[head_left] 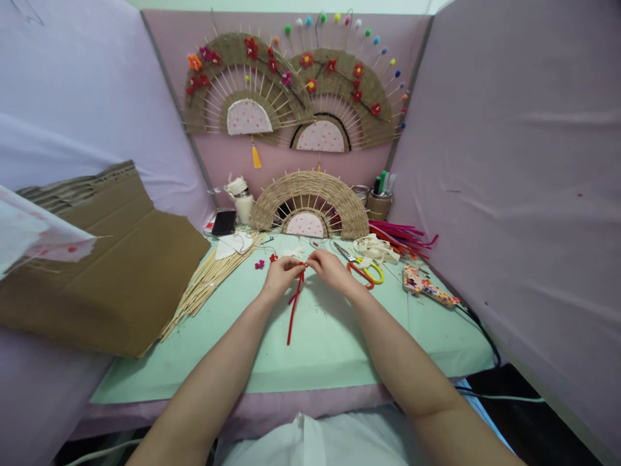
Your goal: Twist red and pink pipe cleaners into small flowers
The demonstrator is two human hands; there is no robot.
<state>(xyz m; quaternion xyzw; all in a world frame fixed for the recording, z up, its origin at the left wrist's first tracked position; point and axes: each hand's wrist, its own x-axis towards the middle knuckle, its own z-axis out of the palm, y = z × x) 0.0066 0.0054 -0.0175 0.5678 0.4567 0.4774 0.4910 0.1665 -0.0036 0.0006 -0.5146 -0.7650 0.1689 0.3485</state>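
Note:
Between my two hands is a red pipe cleaner [292, 317], its long end hanging down toward me over the table. My left hand [283, 275] pinches it near its top, where it is bent into a small loop. The fingertips of my right hand [327, 266] are pressed together on that same bent part, close to the left fingertips. A small red pipe-cleaner flower [273, 257] and a magenta one [259, 264] lie just beyond my left hand. Scissors with yellow and red handles [371, 272] rest to the right of my right hand.
A twine-wrapped fan [310, 188] stands at the back, below two flowered fans on the wall. Thin sticks [208, 281] and cardboard [97, 285] lie left. At right are pipe cleaners [402, 233], cream strips [376, 248] and a floral-patterned glue gun [427, 285] with a cord.

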